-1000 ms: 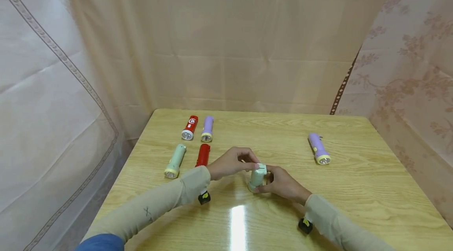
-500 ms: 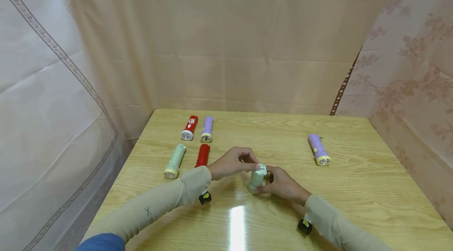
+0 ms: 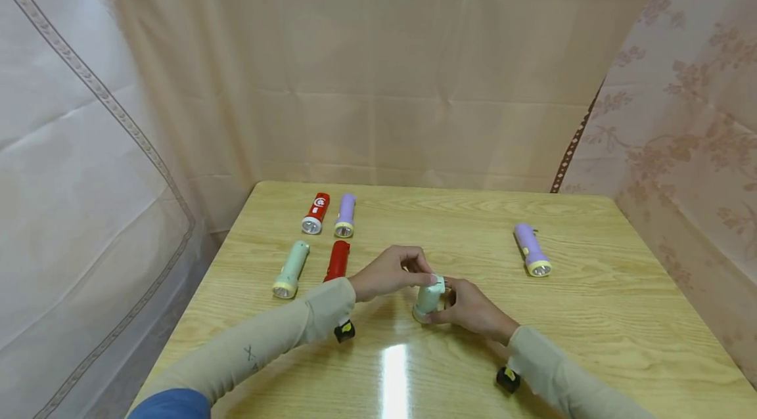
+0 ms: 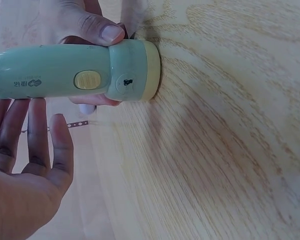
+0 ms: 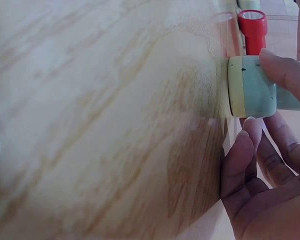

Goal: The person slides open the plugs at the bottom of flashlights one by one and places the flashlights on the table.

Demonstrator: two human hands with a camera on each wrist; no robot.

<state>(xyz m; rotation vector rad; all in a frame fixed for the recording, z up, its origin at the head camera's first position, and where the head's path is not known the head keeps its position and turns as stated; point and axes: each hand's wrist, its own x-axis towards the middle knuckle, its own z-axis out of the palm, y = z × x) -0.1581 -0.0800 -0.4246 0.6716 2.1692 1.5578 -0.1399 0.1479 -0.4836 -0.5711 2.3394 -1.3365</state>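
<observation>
A pale green flashlight (image 3: pixel 428 299) stands lens down on the wooden table, its cream rim against the surface. My left hand (image 3: pixel 390 271) holds its upper end, thumb on top. In the left wrist view the left fingertips touch the side of the flashlight body (image 4: pixel 50 75), where a cream switch (image 4: pixel 87 80) faces the camera. Lower down, my right hand (image 3: pixel 476 308) grips the flashlight's wide head (image 5: pixel 257 87) between thumb and fingers. Just beyond my left wrist lies a red flashlight (image 3: pixel 338 260), its near end hidden behind the sleeve.
Left on the table (image 3: pixel 615 314) lie another green flashlight (image 3: pixel 292 269), a red-and-white flashlight (image 3: pixel 316 213) and a purple flashlight (image 3: pixel 345 215). A second purple flashlight (image 3: pixel 531 249) lies at the right. Hanging cloth (image 3: pixel 378 77) surrounds the table's back and sides.
</observation>
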